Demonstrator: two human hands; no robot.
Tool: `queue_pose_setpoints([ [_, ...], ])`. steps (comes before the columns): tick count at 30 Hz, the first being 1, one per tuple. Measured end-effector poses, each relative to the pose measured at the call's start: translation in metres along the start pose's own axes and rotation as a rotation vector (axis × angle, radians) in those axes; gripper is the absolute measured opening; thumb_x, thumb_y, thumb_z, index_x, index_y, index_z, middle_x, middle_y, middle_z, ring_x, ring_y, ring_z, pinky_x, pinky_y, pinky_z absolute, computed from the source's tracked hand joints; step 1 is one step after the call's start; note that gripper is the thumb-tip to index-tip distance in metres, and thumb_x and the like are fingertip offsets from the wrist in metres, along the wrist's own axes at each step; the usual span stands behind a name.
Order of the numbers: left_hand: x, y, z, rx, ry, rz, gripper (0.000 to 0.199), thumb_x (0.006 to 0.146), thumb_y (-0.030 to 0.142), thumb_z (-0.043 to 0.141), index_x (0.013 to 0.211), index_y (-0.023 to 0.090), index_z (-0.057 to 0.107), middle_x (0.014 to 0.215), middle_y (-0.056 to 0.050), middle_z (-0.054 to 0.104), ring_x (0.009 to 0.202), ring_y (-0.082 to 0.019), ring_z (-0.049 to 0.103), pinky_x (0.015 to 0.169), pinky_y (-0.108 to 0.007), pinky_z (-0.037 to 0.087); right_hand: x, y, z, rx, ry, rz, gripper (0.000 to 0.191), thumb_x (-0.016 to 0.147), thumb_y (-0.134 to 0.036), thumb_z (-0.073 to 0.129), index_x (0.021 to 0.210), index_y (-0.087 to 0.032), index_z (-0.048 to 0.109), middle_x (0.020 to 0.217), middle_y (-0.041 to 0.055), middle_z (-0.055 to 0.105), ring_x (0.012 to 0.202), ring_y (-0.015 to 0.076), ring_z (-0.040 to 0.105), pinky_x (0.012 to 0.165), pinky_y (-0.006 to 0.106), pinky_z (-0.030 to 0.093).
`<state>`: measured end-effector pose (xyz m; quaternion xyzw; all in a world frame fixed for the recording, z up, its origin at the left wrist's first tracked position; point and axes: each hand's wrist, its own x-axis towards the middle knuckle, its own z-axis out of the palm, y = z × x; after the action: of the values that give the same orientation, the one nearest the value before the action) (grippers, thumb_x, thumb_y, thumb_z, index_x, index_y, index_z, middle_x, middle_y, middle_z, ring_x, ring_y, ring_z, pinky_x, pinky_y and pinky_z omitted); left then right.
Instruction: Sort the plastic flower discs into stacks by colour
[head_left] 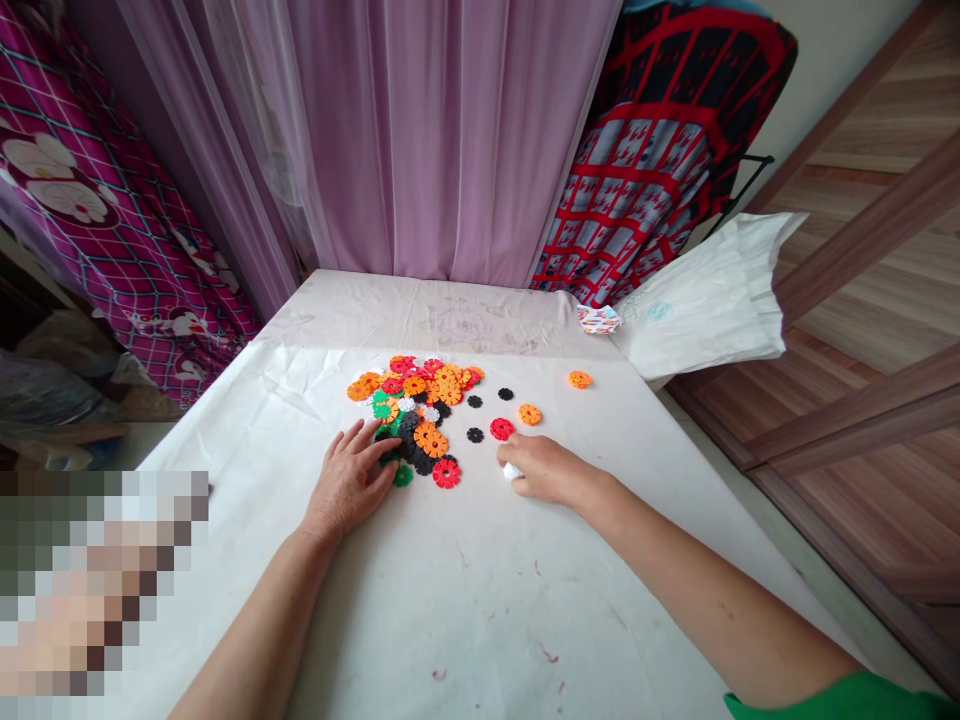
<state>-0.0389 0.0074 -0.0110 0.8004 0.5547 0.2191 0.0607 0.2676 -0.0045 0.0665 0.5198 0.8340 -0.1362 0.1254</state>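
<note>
We have our two hands well apart over the counter (420, 610); our right hand (544, 468) pinches a small white piece (512, 471) between thumb and finger; the white piece is just past the near side of a loose red wheel (501, 429); most of it is hidden, so we cannot tell which way its flat side faces or how its long side runs.

Our left hand (358, 478) has its fingers spread, pointing away from us and to the right; its fingertips are at the near left edge of the pile (433, 440), by black and green wheels; we cannot tell if they grip any.

The wheels we see loose lie flat and are round, with notches all about the rim, so they are as long as they are wide; three black wheels (475, 435) lie apart, between the pile and two orange wheels (529, 414); a green wheel (403, 475) sits near our left thumb; at the far right side we see a white bag (705, 295), tipped to the right.
</note>
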Motion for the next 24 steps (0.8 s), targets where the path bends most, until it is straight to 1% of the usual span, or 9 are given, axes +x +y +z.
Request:
queue_pose_setpoints([
  [5, 0.0, -0.001, 0.001, -0.003, -0.002, -0.003, 0.038, 0.089, 0.043, 0.05, 0.119, 0.032, 0.07, 0.147, -0.005, 0.053, 0.139, -0.035, 0.043, 0.113, -0.061, 0.033, -0.014, 0.051, 0.007, 0.074, 0.047, 0.177, 0.027, 0.075, -0.015, 0.061, 0.101, -0.023, 0.068, 0.104, 0.0043, 0.066, 0.09, 0.0182, 0.062, 0.076, 0.024, 0.04],
  [8, 0.0, -0.002, 0.001, -0.001, -0.007, -0.007, 0.038, 0.089, 0.044, 0.049, 0.118, 0.032, 0.07, 0.146, -0.005, 0.054, 0.139, -0.035, 0.043, 0.112, -0.061, 0.034, -0.008, 0.08, 0.006, 0.056, 0.064, 0.237, 0.029, 0.074, -0.017, 0.063, 0.102, -0.022, 0.069, 0.103, 0.0051, 0.067, 0.092, 0.0191, 0.062, 0.078, 0.024, 0.041],
  [11, -0.001, -0.003, 0.002, 0.007, -0.003, -0.006, 0.039, 0.089, 0.046, 0.048, 0.118, 0.032, 0.07, 0.146, -0.006, 0.054, 0.139, -0.034, 0.043, 0.113, -0.06, 0.034, 0.01, 0.103, -0.001, 0.014, 0.072, 0.284, 0.032, 0.074, -0.018, 0.064, 0.106, -0.022, 0.07, 0.104, 0.0068, 0.069, 0.096, 0.0208, 0.063, 0.08, 0.024, 0.042],
  [14, -0.002, -0.004, 0.004, 0.007, 0.016, 0.004, 0.039, 0.09, 0.047, 0.047, 0.119, 0.033, 0.07, 0.146, -0.006, 0.054, 0.139, -0.033, 0.043, 0.113, -0.059, 0.035, 0.035, 0.119, -0.009, -0.015, 0.087, 0.313, 0.033, 0.074, -0.018, 0.065, 0.106, -0.021, 0.071, 0.107, 0.0086, 0.07, 0.098, 0.022, 0.064, 0.08, 0.026, 0.043],
  [19, -0.002, -0.008, 0.006, 0.01, 0.028, 0.025, 0.041, 0.091, 0.049, 0.045, 0.118, 0.033, 0.07, 0.144, -0.005, 0.055, 0.137, -0.033, 0.045, 0.111, -0.059, 0.038, 0.073, 0.136, -0.024, -0.025, 0.119, 0.327, 0.033, 0.075, -0.019, 0.065, 0.106, -0.024, 0.071, 0.11, 0.007, 0.071, 0.1, 0.0226, 0.064, 0.082, 0.027, 0.044],
  [24, -0.002, -0.012, 0.008, 0.016, 0.042, 0.033, 0.039, 0.091, 0.05, 0.046, 0.116, 0.034, 0.07, 0.145, -0.003, 0.055, 0.138, -0.033, 0.045, 0.111, -0.057, 0.039, 0.097, 0.147, -0.034, -0.008, 0.148, 0.342, 0.034, 0.074, -0.02, 0.066, 0.107, -0.024, 0.072, 0.11, 0.0067, 0.072, 0.102, 0.0229, 0.064, 0.082, 0.026, 0.045],
])
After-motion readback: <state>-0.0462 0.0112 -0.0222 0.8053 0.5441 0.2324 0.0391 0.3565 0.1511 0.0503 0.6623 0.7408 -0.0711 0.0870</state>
